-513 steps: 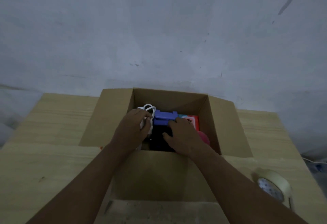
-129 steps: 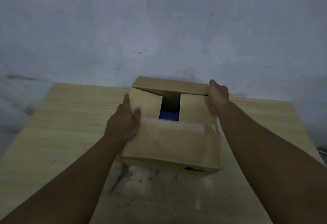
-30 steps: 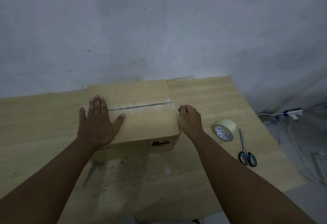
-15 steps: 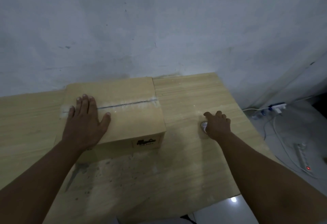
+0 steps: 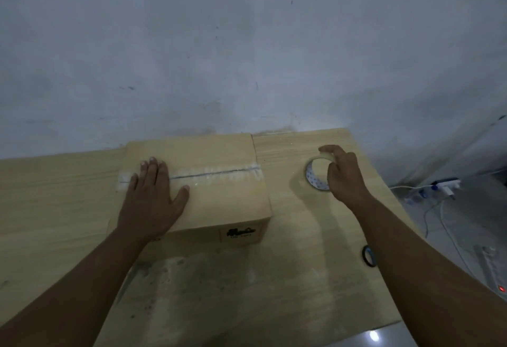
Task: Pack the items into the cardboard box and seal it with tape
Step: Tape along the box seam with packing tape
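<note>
Fingers [image 5: 153,171] straight and spread, my left hand [image 5: 149,204] lies flat on top of the cardboard box [image 5: 219,204], across its closed centre seam. My right hand [image 5: 344,176] curls round the tape roll [image 5: 315,173], holding it on edge by the rim, just right of the box. The box sits on the wooden table [image 5: 274,291], near the wall [image 5: 247,44]. A blue-black scissors handle [image 5: 369,256] peeks from beside my right forearm.

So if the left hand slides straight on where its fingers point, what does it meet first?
The left hand lies flat on the cardboard box, fingers across the seam. Ahead is only bare flap, then probably the wall; depth there is unclear.
</note>
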Demonstrator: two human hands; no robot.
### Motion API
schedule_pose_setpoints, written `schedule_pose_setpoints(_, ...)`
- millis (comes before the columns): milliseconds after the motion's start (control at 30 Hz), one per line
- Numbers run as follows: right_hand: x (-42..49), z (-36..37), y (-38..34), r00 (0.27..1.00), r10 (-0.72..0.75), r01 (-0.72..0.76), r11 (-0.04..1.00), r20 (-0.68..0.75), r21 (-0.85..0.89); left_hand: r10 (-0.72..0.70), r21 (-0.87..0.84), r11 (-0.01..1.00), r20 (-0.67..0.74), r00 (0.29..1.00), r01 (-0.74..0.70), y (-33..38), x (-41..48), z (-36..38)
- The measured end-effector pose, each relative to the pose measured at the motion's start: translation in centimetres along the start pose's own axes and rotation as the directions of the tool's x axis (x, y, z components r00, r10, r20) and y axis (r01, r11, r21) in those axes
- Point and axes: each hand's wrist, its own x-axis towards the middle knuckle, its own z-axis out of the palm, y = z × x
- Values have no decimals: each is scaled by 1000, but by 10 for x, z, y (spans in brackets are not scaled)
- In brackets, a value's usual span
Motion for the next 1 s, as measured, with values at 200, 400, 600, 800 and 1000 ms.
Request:
schedule_pose_setpoints(200,-2,14,-89,996,72,-84,804,44,588,37,-138,990,22,999,-34,-6,-7,-7)
schedule_pose_setpoints(400,-14,58,-145,940,48,-332,342,337,879,150,-295,947,63,987,-125,-27,-14,-17)
schedule_pose_setpoints(600,-28,107,-193,910,-2,-377,412,415,829,56,-618,784,-14,998,-53,-47,-16,-32)
schedule_pose_setpoints(800,-36,153,-234,929,-11,-238,748,371,619,180,-300,931,-120,976,-208,-78,-35,-19)
schedule_pose_setpoints(1000,-41,189,-259,931,-76,-146,818,358,556,-41,-437,897,-221,974,-61,-79,-40,-7)
